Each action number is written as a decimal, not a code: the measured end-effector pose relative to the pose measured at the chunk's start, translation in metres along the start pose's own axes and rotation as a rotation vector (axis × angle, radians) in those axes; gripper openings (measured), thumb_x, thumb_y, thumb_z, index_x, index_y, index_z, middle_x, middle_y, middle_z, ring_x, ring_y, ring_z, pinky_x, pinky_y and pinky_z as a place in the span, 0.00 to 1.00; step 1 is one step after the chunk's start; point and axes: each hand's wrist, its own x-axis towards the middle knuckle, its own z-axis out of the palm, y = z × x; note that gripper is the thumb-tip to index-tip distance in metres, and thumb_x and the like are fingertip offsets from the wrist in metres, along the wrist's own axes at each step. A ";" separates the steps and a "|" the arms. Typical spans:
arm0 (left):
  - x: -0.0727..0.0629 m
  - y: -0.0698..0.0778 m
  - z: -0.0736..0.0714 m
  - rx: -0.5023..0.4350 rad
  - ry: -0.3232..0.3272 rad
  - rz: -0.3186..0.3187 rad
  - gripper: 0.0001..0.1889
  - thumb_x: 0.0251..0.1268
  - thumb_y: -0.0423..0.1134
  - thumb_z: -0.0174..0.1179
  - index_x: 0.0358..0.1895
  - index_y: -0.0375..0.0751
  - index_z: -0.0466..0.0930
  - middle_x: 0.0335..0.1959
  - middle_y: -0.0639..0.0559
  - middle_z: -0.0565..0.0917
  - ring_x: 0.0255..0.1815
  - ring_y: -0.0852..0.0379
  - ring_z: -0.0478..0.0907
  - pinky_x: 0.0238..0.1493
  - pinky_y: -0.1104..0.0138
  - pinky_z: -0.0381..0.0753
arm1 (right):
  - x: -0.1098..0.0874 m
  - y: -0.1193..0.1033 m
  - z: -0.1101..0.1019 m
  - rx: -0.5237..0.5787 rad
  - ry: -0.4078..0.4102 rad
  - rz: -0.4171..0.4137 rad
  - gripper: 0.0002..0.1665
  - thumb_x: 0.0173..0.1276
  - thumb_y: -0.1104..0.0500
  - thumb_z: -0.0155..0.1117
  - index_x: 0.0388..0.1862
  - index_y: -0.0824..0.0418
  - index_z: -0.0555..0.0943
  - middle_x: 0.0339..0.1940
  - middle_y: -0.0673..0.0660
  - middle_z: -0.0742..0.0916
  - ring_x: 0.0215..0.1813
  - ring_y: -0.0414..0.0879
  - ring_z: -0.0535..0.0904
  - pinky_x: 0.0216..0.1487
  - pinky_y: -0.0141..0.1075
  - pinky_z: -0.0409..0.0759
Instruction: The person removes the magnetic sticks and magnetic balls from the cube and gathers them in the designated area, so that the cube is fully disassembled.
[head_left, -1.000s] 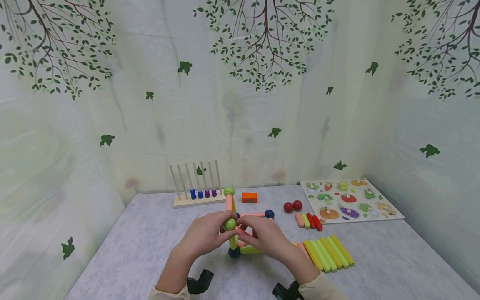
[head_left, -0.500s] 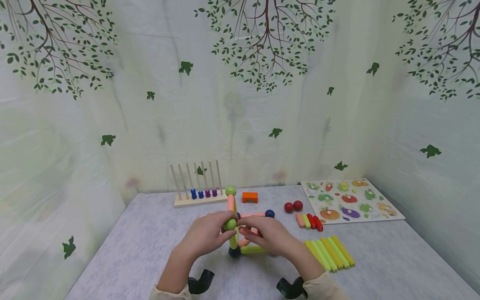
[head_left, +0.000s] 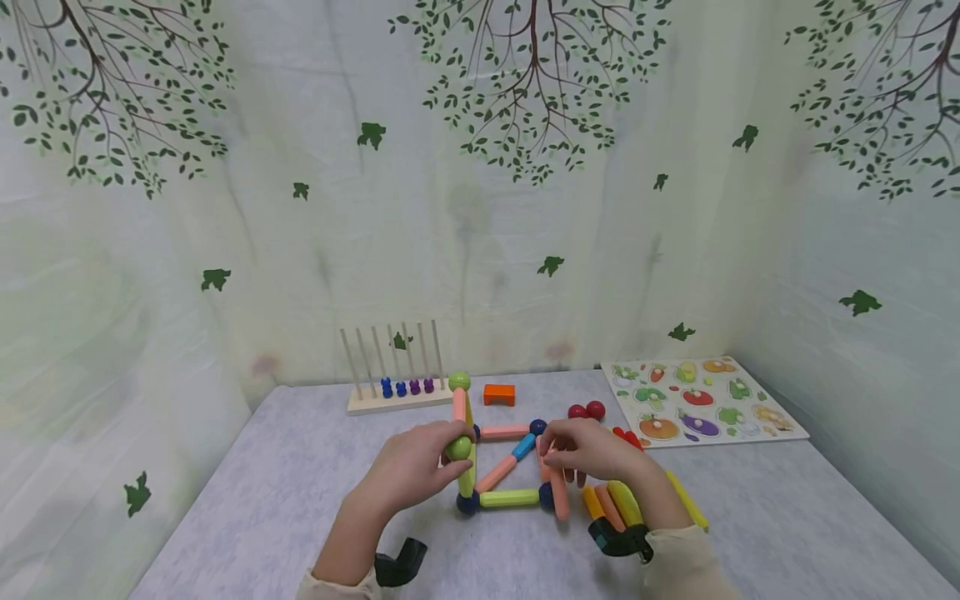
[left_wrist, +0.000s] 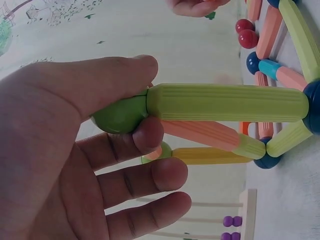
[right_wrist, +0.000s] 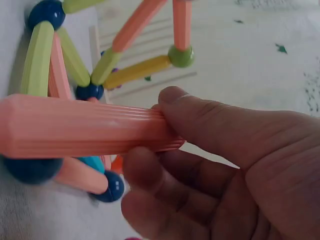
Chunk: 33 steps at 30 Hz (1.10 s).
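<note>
My left hand (head_left: 408,467) pinches a green ball (left_wrist: 117,116) between thumb and forefinger. This ball tops an upright light green stick (left_wrist: 230,102), which rises from a dark blue ball (head_left: 468,503) at the frame's front left corner. In my right hand (head_left: 600,454), thumb and fingers pinch one end of a pink stick (right_wrist: 95,125). The stick's lower end overlaps the dark blue ball (right_wrist: 32,170) of the front right corner; whether they touch, I cannot tell. A pink and blue diagonal (head_left: 497,473) crosses the frame. Another green ball (head_left: 459,381) tops the back left upright.
A peg rack (head_left: 397,403) with small beads stands at the back, beside an orange block (head_left: 498,395). Two red balls (head_left: 596,409) lie near a vegetable puzzle board (head_left: 705,400). Loose sticks (head_left: 622,500) lie partly hidden under my right forearm.
My right hand has moved right with the pink stick, from beside the held green ball to above the front right corner. My left hand stays on its ball.
</note>
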 end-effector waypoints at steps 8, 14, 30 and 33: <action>0.002 -0.001 0.001 -0.023 -0.013 -0.004 0.13 0.66 0.46 0.66 0.52 0.57 0.80 0.34 0.63 0.81 0.31 0.65 0.75 0.30 0.67 0.74 | -0.001 0.022 -0.006 -0.073 -0.047 0.058 0.05 0.67 0.54 0.69 0.37 0.51 0.81 0.25 0.51 0.82 0.25 0.45 0.75 0.28 0.36 0.75; 0.001 -0.001 0.001 -0.030 0.000 -0.002 0.13 0.66 0.46 0.66 0.51 0.57 0.80 0.33 0.64 0.80 0.30 0.65 0.74 0.29 0.68 0.73 | 0.000 0.030 -0.001 -0.141 -0.044 0.130 0.05 0.64 0.55 0.72 0.33 0.50 0.82 0.26 0.50 0.81 0.29 0.44 0.74 0.31 0.34 0.72; 0.001 -0.002 0.003 -0.047 0.008 0.001 0.12 0.65 0.45 0.67 0.51 0.57 0.81 0.32 0.63 0.80 0.30 0.65 0.74 0.29 0.69 0.73 | 0.003 0.039 0.008 -0.173 -0.097 0.201 0.07 0.58 0.55 0.76 0.30 0.50 0.84 0.28 0.49 0.84 0.34 0.45 0.77 0.37 0.36 0.74; 0.000 -0.002 0.003 -0.052 0.009 0.004 0.13 0.65 0.45 0.67 0.51 0.57 0.80 0.32 0.63 0.80 0.30 0.65 0.73 0.29 0.68 0.73 | 0.002 0.035 0.011 -0.191 -0.106 0.231 0.10 0.56 0.53 0.79 0.31 0.48 0.83 0.29 0.50 0.83 0.35 0.46 0.76 0.37 0.37 0.73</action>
